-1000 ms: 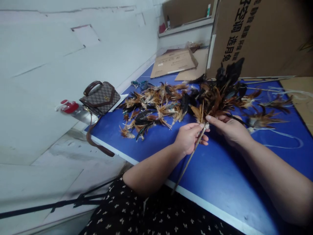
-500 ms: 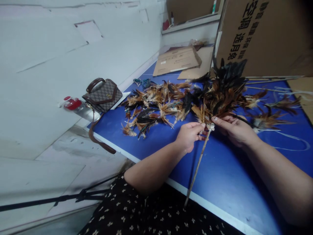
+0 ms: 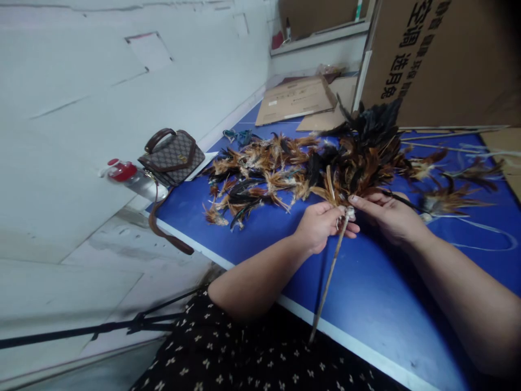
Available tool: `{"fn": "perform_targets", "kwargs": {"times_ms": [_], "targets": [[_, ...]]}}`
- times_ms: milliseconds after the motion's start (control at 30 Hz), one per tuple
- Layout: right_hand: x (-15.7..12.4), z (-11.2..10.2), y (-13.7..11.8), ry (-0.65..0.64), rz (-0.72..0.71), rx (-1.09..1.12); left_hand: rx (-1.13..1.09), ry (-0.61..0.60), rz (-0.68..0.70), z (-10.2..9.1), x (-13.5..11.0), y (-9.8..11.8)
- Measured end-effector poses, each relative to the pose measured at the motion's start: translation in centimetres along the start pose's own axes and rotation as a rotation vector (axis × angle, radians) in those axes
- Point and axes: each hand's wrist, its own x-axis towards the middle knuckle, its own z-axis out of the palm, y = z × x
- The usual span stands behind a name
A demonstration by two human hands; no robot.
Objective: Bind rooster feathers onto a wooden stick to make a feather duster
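A feather duster [image 3: 364, 155] of brown and black feathers on a thin stick [image 3: 330, 271] is between my hands, its feathered end pointing away from me over the table. The stick's lower end reaches my lap. My left hand [image 3: 319, 225] is closed at the base of the feathers, thumb and fingers pinching a brown feather tuft [image 3: 328, 187] against the whitish bound part [image 3: 350, 212]. My right hand [image 3: 391, 214] is closed around the feathers' base from the right, with its thumb on top; some of its fingers are hidden beneath.
Loose feather bunches [image 3: 260, 168] lie on the blue table [image 3: 378, 293] to the left, others [image 3: 443, 201] to the right beside white string [image 3: 500, 239]. A handbag [image 3: 173, 160] and bottle [image 3: 134, 179] stand at the left edge. Cardboard [image 3: 297, 100] and a large carton [image 3: 451, 65] are behind.
The feathered end has swung slightly left. The brown tuft by my left hand has tilted, and that hand's fingers have moved further behind the stick. My right hand has shifted slightly left.
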Motion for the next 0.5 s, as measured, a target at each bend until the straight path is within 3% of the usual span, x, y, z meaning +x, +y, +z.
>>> {"fn": "perform_targets", "kwargs": {"times_ms": [200,367,500], "targets": [[0.14,-0.36,0.04,0.005,0.080,0.057,0.057,0.021,-0.018,0.21,-0.35,0.31],[0.04,-0.08,-0.47,0.021,0.075,0.055,0.036,-0.068,-0.123,0.12,-0.48,0.21],[0.04,-0.06,-0.49,0.016,0.038,0.014,-0.017,-0.128,-0.087,-0.27,-0.28,-0.12]]}}
